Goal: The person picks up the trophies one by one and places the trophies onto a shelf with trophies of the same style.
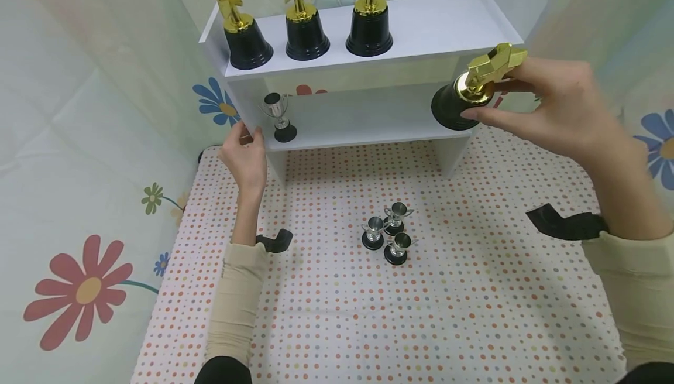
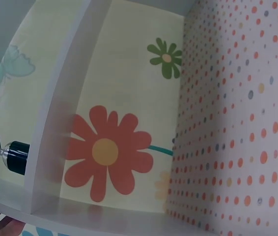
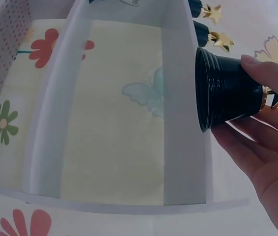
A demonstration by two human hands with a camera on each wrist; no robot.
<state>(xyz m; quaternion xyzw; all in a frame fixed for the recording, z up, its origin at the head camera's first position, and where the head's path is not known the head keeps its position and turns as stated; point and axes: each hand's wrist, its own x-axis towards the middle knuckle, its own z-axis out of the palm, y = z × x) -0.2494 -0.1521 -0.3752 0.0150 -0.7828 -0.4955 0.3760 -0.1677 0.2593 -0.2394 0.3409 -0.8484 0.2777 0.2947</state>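
Observation:
My right hand (image 1: pixel 558 100) grips a gold star trophy (image 1: pixel 463 103) by its black base, thumb on one side and fingers on the other. The trophy tilts in front of the shelf's right end; in the right wrist view its black base (image 3: pixel 230 91) is close to the upper board. With thumb inside and fingers outside, my left hand (image 1: pixel 246 156) pinches the left side panel of the white shelf (image 1: pixel 363 117). Right by that hand, a small silver cup trophy (image 1: pixel 279 117) stands on the lower board. The left wrist view catches its black base (image 2: pixel 18 157).
Three gold star trophies (image 1: pixel 368 30) stand on the upper board, toward its left and middle. Three small silver cups (image 1: pixel 396 249) are grouped on the dotted tablecloth (image 1: pixel 326 314) before the shelf. A flowered curtain (image 1: pixel 131 185) hangs around the table.

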